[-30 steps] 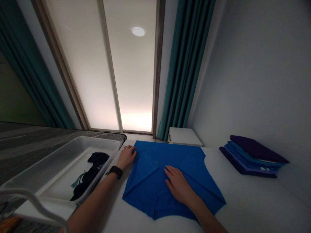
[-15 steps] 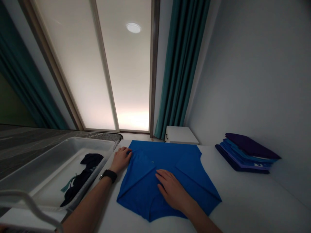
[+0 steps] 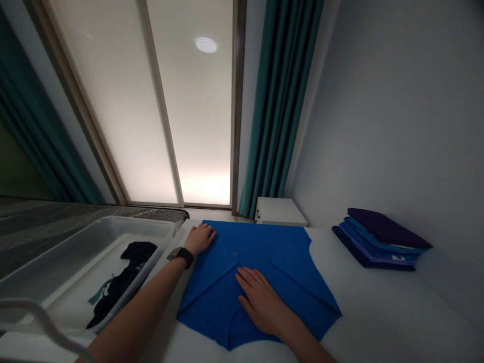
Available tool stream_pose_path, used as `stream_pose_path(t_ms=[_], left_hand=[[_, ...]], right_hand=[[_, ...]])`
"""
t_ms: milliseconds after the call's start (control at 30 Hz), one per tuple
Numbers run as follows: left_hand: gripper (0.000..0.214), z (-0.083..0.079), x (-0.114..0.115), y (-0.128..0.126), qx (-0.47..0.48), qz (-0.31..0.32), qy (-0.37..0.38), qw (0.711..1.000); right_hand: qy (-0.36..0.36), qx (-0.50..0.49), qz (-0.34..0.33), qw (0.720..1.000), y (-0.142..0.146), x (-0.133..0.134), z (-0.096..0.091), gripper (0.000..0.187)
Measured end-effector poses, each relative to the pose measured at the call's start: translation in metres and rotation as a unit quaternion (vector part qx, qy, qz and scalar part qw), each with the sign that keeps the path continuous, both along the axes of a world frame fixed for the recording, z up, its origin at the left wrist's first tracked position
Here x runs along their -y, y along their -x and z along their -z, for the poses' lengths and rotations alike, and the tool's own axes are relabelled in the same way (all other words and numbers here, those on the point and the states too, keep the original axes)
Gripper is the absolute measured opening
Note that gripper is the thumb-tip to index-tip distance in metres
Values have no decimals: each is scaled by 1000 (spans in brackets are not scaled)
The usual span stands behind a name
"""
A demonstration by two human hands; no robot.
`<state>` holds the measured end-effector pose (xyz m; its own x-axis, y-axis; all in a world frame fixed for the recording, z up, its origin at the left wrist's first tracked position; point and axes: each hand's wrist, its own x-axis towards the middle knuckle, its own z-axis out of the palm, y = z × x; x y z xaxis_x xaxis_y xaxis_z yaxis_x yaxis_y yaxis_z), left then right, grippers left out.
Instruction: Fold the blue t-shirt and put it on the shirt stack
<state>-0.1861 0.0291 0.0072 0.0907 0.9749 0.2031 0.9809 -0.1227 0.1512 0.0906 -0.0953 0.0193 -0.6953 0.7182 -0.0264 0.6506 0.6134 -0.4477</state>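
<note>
A bright blue shirt (image 3: 260, 237) lies spread on the white table (image 3: 363, 312), its two sides creased along slanting folds. My left hand (image 3: 200, 238), with a dark-banded watch on the wrist, rests on the shirt's far left corner with its fingers stretched out. Flat on the middle of the cloth lies my right hand (image 3: 260, 300), its fingers extended and the thumb a little apart. Both palms face down and neither hand grips the fabric.
To the left stands a translucent plastic bin (image 3: 75, 252) holding dark clothing (image 3: 121, 287). A stack of folded clothes (image 3: 381, 239), purple and blue, sits at the right by the wall. Beyond the table is a white cabinet (image 3: 282, 210). A pale curved bar (image 3: 49, 322) crosses the lower left.
My left hand has slid slightly right and up onto the shirt's far corner. My right hand stays flat on the cloth. The view has shifted a little.
</note>
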Motion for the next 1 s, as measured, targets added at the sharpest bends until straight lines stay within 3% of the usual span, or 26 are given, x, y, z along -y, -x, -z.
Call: stream_pose_path(t_ms=[633, 1000], left_hand=[[22, 3, -11, 9, 30, 76, 46, 996], [22, 4, -11, 9, 46, 57, 45, 996]], right_hand=[[2, 2, -2, 1000, 0, -1, 0, 53], [-6, -4, -2, 1000, -1, -1, 4, 53]])
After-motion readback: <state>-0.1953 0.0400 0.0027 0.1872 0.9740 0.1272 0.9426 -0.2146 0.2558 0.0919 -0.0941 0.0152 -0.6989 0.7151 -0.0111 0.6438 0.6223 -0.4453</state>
